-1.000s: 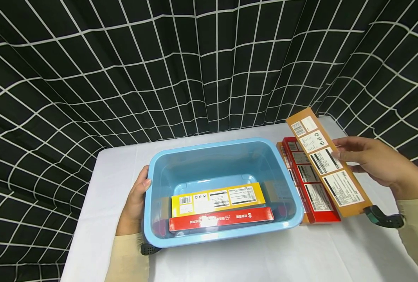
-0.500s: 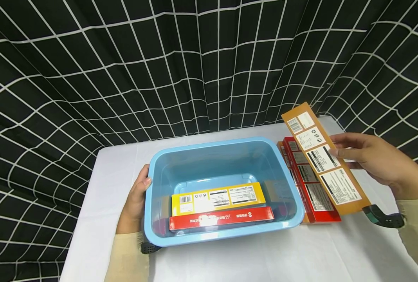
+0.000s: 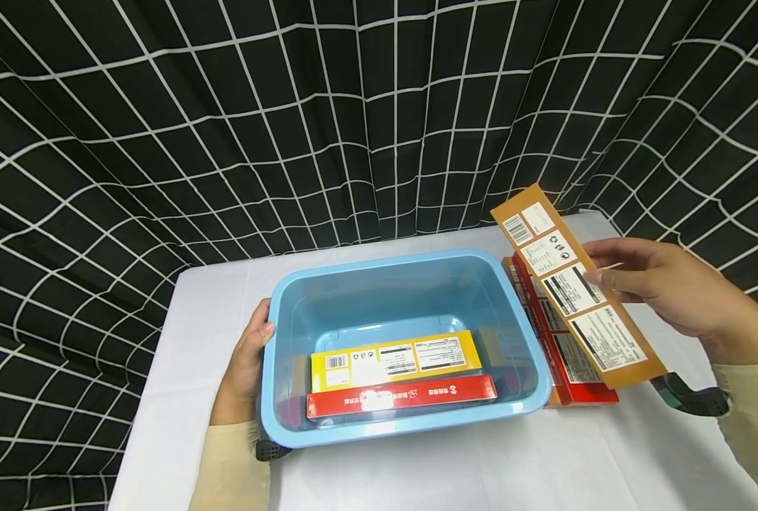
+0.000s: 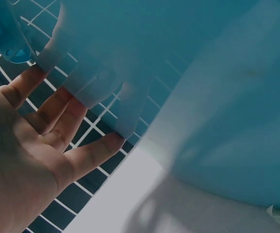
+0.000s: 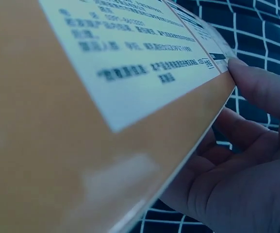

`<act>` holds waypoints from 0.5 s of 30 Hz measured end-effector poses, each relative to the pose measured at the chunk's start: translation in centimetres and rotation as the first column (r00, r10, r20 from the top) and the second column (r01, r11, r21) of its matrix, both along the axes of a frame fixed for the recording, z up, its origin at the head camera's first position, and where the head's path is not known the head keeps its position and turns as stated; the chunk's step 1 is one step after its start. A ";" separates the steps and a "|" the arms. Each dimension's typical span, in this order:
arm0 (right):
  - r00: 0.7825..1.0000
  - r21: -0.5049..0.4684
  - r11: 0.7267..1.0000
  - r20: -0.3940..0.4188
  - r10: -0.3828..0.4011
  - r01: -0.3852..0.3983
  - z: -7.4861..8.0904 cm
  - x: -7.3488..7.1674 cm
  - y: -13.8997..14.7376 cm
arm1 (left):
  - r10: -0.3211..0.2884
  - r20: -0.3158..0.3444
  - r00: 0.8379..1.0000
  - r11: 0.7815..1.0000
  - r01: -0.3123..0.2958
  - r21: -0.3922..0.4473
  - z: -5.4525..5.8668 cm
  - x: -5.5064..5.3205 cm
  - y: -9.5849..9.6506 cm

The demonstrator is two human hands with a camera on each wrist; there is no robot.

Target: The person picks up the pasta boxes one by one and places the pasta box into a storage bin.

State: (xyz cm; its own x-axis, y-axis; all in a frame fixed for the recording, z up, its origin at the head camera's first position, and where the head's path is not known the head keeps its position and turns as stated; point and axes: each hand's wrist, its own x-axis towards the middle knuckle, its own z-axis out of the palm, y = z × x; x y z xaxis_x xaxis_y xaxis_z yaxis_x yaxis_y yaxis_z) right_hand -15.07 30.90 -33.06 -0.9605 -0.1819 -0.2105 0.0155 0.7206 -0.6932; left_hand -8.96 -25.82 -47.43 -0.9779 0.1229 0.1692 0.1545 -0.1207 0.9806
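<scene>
My left hand (image 3: 245, 362) grips the left rim of a blue plastic bin (image 3: 379, 291), its thumb over the edge. In the left wrist view, the fingers of that left hand (image 4: 42, 150) spread against the bin's bluish wall (image 4: 237, 121). At the right, my right hand (image 3: 654, 284) pinches the side of a long orange box (image 3: 577, 284) with printed white labels. The orange box (image 5: 81, 160) fills much of the right wrist view, the thumb on its labelled face. Inside the bin lie a yellow box (image 3: 392, 362) and a red box (image 3: 404, 395), side by side.
Right beside the bin, a red box (image 3: 573, 355) and another orange box (image 3: 512, 270) lie on the white tablecloth (image 3: 468, 468), partly covered by the held box. A black curtain with a white grid (image 3: 328, 142) surrounds the table's back and sides.
My right hand has carried the orange box a little to the left, tilting it further over the boxes beside the bin. The left hand and bin look the same.
</scene>
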 end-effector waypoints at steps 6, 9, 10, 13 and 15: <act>1.000 0.013 1.000 -0.011 0.007 -0.006 0.5 0.4 -0.8 | -0.006 -0.010 1.000 1.000 0.006 0.003 0.0 0.0 0.0; 1.000 0.020 1.000 -0.013 0.008 -0.008 0.7 0.5 -1.2 | -0.006 -0.009 1.000 1.000 0.006 0.004 0.0 0.0 0.0; 1.000 0.021 1.000 -0.013 0.010 -0.010 0.8 0.6 -1.3 | -0.005 -0.009 1.000 1.000 0.005 0.005 0.0 0.0 0.0; 1.000 0.022 1.000 -0.017 0.018 -0.018 1.0 0.8 -1.6 | -0.002 -0.010 1.000 1.000 0.002 0.000 0.0 0.0 0.0; 1.000 0.022 1.000 -0.020 0.023 -0.022 1.2 0.9 -1.9 | -0.003 -0.011 1.000 1.000 0.003 -0.002 0.0 0.0 0.0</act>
State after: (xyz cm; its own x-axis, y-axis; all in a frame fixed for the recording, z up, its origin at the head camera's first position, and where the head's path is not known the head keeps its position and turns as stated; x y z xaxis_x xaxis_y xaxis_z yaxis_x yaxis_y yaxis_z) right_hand -14.12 29.03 -31.91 -0.9604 -0.1988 -0.1954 -0.0146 0.7358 -0.6771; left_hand -8.97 -25.83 -47.44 -0.9757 0.1259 0.1795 0.1648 -0.1188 0.9791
